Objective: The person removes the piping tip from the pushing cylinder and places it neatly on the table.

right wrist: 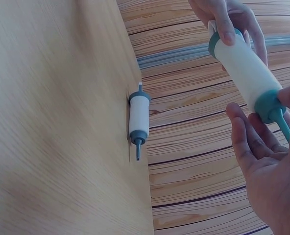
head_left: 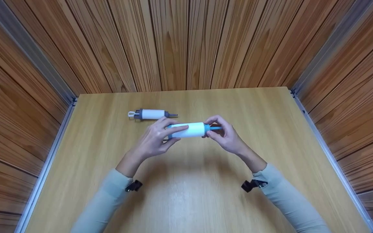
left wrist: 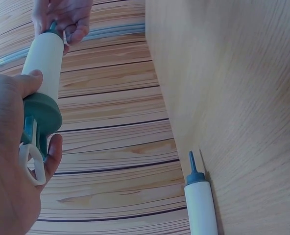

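The left hand (head_left: 155,137) is gripping the rear end of a white tube (head_left: 193,129), its index finger lying along the barrel, while the right hand (head_left: 225,137) is pinching the blue-green collar (right wrist: 270,105) at the front. The tube is being held crosswise above the bench (head_left: 186,194), clear of its surface. The left wrist view is exposing a broad blue-green flange (left wrist: 44,110) and a white loop handle (left wrist: 39,178) beside the left palm, parts that the hand is largely covering in the head view. The right wrist view is showing the nozzle (right wrist: 281,125) running past the right thumb. A second tube (head_left: 152,114), with dark grey ends, is lying on the bench beyond the left hand; the left wrist view is cutting off its rear, whereas the head view is including its pale loop.
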Motion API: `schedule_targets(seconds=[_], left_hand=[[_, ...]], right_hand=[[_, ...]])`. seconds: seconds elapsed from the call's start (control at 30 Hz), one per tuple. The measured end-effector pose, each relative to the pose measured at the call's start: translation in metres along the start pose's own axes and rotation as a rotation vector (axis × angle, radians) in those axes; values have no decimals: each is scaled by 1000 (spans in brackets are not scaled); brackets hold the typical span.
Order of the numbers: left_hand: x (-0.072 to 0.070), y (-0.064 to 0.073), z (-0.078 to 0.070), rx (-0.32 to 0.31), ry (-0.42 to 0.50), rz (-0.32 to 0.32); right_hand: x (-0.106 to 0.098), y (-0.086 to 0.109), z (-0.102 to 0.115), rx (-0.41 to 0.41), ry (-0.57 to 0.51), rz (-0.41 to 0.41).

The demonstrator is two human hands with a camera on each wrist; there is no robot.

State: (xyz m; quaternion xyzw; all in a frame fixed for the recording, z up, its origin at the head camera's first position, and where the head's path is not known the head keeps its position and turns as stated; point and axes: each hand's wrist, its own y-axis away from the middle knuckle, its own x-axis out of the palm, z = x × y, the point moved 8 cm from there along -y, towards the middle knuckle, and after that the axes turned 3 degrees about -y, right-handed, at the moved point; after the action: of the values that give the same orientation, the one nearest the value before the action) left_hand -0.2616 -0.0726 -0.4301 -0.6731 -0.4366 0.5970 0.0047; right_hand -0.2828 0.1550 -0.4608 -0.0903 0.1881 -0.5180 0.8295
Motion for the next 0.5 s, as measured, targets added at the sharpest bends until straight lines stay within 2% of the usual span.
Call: schedule_targets(seconds=[0.3,0.5], left_hand=[[-2,-2,0,-4,12,10],[-4,-3,-1,-4,14,5]], right_hand=[[-2,-1,-1,36,-16,-17],[-2,-2,-2,60,11,-10]])
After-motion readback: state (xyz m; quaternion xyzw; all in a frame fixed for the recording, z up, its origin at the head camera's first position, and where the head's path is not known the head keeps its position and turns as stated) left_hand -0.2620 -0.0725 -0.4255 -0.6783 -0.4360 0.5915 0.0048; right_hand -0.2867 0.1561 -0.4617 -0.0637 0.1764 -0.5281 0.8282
